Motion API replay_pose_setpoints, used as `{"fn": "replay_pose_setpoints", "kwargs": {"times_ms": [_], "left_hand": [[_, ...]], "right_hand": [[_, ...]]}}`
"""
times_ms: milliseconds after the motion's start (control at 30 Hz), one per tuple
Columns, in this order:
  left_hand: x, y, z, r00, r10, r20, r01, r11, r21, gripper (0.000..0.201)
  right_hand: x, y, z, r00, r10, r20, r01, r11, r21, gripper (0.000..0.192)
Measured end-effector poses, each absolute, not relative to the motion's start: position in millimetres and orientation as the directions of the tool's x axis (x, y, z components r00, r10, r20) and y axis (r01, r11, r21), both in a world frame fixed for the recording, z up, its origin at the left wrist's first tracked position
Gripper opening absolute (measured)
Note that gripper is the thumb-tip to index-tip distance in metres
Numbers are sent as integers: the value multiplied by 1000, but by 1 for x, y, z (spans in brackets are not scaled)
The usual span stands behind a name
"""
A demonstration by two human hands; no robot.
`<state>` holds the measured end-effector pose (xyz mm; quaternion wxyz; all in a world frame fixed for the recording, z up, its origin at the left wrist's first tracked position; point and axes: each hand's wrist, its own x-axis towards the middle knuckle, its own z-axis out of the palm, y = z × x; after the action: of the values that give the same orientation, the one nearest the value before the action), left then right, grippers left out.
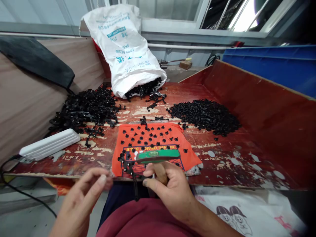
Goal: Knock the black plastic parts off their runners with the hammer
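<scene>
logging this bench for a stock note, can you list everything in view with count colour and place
sack: one, white, lying at table back, mouth spilling black parts
sprue pile: one heap, black, table left
small parts pile: one heap, black, table right
cloth: one, orange, table front centre, dotted with many black parts
white case: one, table front left
table: one, worn red
crate: one, blue, far right
tool: one, green head, wooden handle, over the cloth
sprue strip: one, black, front edge of cloth
left hand: open, near the strip
right hand: gripping the tool handle
</scene>
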<state>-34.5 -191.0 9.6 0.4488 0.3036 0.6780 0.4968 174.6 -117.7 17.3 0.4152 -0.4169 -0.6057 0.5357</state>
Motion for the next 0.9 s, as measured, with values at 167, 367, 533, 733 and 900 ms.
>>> {"fn": "replay_pose_setpoints", "kwargs": {"times_ms": [167, 367, 533, 733, 900], "left_hand": [[-5, -184, 12, -97, 841, -532, -563, 395, 726, 38], [11, -172, 27, -165, 808, -566, -660, 337, 672, 28], [12, -177, 33, -177, 828, -532, -468, 405, 786, 43], [3, -179, 28, -326, 822, -466, -124, 452, 883, 46], [0, -181, 15, -163, 927, -338, 119, 359, 926, 44]], "right_hand": [[172, -133, -4, -386, 918, 90, -97, 57, -994, 13], [175, -135, -8, -600, 733, 319, 48, 431, -901, 11], [175, -134, -17, -636, 603, 481, 17, 634, -773, 13], [179, -136, -25, -698, 548, 461, 25, 661, -750, 16], [181, -129, -4, -496, 707, 504, -22, 570, -822, 24]]}}
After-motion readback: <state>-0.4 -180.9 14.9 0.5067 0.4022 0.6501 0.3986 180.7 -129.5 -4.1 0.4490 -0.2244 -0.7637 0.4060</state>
